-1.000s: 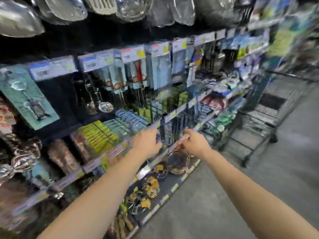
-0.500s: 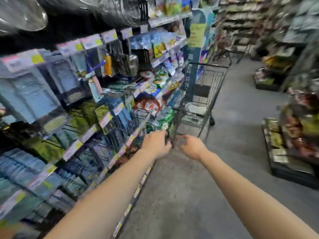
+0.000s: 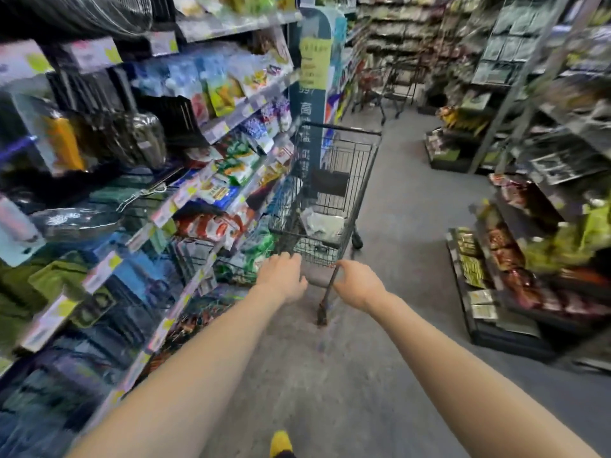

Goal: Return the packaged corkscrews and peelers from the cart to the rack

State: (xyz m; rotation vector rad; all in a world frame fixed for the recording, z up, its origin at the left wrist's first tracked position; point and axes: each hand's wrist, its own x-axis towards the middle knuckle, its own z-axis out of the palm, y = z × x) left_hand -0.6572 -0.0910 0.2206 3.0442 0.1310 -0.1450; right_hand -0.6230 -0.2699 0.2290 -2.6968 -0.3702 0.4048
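Observation:
The black wire cart (image 3: 344, 150) stands in the aisle against the rack (image 3: 185, 193) on the left. It holds a pale package (image 3: 322, 223) low in its basket. Both my arms stretch toward the cart's near end. My left hand (image 3: 284, 276) has its fingers extended just short of the basket's edge and holds nothing that I can see. My right hand (image 3: 355, 284) has its fingers curled, and its thumb and fingertips pinch the top of a dark slender item (image 3: 327, 295) that hangs toward the floor. Blur hides what that item is.
Shelves of packaged goods (image 3: 529, 246) line the right side, their low base jutting into the aisle. A second cart (image 3: 386, 87) stands far down the aisle. Grey floor (image 3: 330, 375) runs between the racks. A yellow shoe tip (image 3: 281, 441) shows at the bottom edge.
The view has swung from the rack of hanging utensils toward the cart down the aisle. Both hands have left the rack's hooks and now reach toward the cart's near end.

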